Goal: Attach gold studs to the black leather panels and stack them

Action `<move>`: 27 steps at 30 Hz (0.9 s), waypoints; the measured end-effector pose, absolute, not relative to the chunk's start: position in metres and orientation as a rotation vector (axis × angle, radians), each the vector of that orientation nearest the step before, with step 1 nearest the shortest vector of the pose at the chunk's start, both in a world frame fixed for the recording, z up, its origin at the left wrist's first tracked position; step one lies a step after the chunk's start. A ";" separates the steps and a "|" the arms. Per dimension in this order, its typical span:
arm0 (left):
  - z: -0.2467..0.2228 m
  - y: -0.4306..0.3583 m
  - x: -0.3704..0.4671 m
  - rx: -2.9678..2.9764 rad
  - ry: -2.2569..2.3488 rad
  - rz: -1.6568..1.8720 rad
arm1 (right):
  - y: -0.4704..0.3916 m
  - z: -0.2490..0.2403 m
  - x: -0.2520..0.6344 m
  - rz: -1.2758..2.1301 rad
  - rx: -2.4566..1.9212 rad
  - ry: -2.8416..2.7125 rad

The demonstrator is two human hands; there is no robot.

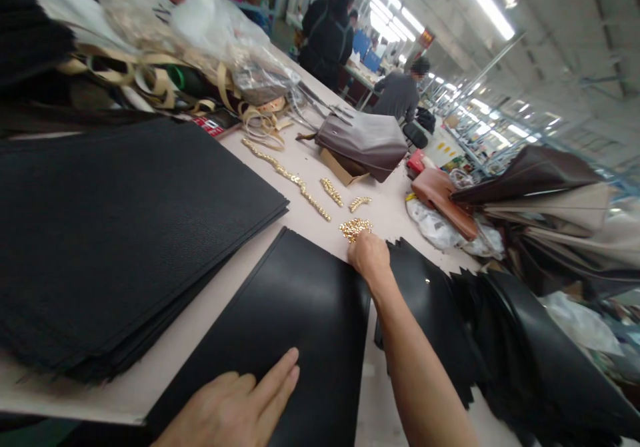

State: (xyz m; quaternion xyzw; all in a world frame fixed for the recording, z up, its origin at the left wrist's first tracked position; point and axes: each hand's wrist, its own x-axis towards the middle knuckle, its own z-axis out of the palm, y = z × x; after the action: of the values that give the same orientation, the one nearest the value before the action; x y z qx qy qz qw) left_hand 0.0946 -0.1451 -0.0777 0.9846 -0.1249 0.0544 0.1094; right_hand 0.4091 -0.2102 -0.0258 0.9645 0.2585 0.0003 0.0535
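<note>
Pressing flat on the near part of a smooth black leather sheet (pixel 295 307), the left hand (pixel 235 407) lies open with its fingers stretched out together, and it holds nothing. This sheet lies on the pale table (pixel 300 160) and it is the landmark for the other things. At the far corner of the sheet the right hand (pixel 369 255) rests with its fingers curled down toward a small heap of gold metal pieces (pixel 355 228); the fingertips are hidden behind the knuckles, so I cannot tell if its grip is closed on any piece or only touches the heap. Beyond the heap, farther from the sheet, more gold pieces (pixel 287 175) lie in a long line and in two short rows. To the left of the sheet a thick stack of grained black sheets (pixel 115 234) lies, apart from it by a strip of bare table. To the right of the sheet, dark cut leather pieces (pixel 450 314) overlap each other. Far behind the sheet a brown handbag (pixel 365 142) lies on its side, and two people (pixel 330 30) work at the end of the table.
</note>
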 end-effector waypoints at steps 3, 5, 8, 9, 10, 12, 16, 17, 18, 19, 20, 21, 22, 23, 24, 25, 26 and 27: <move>-0.070 -0.143 0.090 2.914 -0.409 0.122 | -0.226 -0.019 0.401 -0.054 3.016 0.851; -0.064 -0.140 0.087 2.917 -0.444 0.145 | -0.240 -0.016 0.386 -0.160 3.081 0.909; -0.058 -0.137 0.085 2.909 -0.467 0.152 | -0.267 -0.016 0.341 -0.547 3.211 1.061; -0.056 -0.137 0.085 2.902 -0.461 0.151 | -0.276 -0.017 0.322 -0.790 3.291 1.115; -0.055 -0.137 0.085 2.895 -0.446 0.151 | -0.284 -0.017 0.302 -1.005 3.335 1.146; -0.054 -0.138 0.086 2.880 -0.414 0.162 | -0.296 -0.018 0.266 -1.241 3.340 1.172; -0.053 -0.138 0.085 2.862 -0.411 0.196 | -0.299 -0.021 0.229 -1.098 3.256 1.247; -0.052 -0.137 0.085 2.859 -0.423 0.205 | -0.297 -0.021 0.226 -1.059 3.245 1.266; -0.051 -0.136 0.085 2.859 -0.430 0.217 | -0.294 -0.022 0.226 -1.027 3.236 1.279; -0.051 -0.136 0.085 2.858 -0.436 0.226 | -0.292 -0.022 0.226 -1.000 3.227 1.282; -0.051 -0.136 0.085 2.856 -0.442 0.232 | -0.290 -0.022 0.227 -0.976 3.215 1.276; -0.052 -0.136 0.085 2.852 -0.447 0.237 | -0.289 -0.021 0.227 -0.952 3.199 1.266; -0.053 -0.136 0.086 2.848 -0.443 0.245 | -0.289 -0.020 0.227 -0.924 3.183 1.254; -0.054 -0.137 0.087 2.846 -0.436 0.248 | -0.289 -0.020 0.227 -0.899 3.166 1.243; -0.054 -0.138 0.087 2.845 -0.431 0.249 | -0.290 -0.019 0.226 -0.880 3.148 1.230; -0.052 -0.138 0.086 2.849 -0.440 0.252 | -0.291 -0.018 0.225 -0.872 3.127 1.220; -0.049 -0.138 0.085 2.883 -0.459 0.244 | -0.291 -0.019 0.224 -0.879 3.103 1.211; -0.043 -0.138 0.082 2.940 -0.478 0.223 | -0.289 -0.022 0.225 -0.886 3.082 1.193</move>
State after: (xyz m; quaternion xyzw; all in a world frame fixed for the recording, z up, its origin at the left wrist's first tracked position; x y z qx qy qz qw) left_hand 0.0819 -0.1375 -0.0429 0.9813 -0.1597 0.0745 0.0772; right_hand 0.2249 -0.2886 -0.0218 0.8919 0.3453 -0.2563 -0.1398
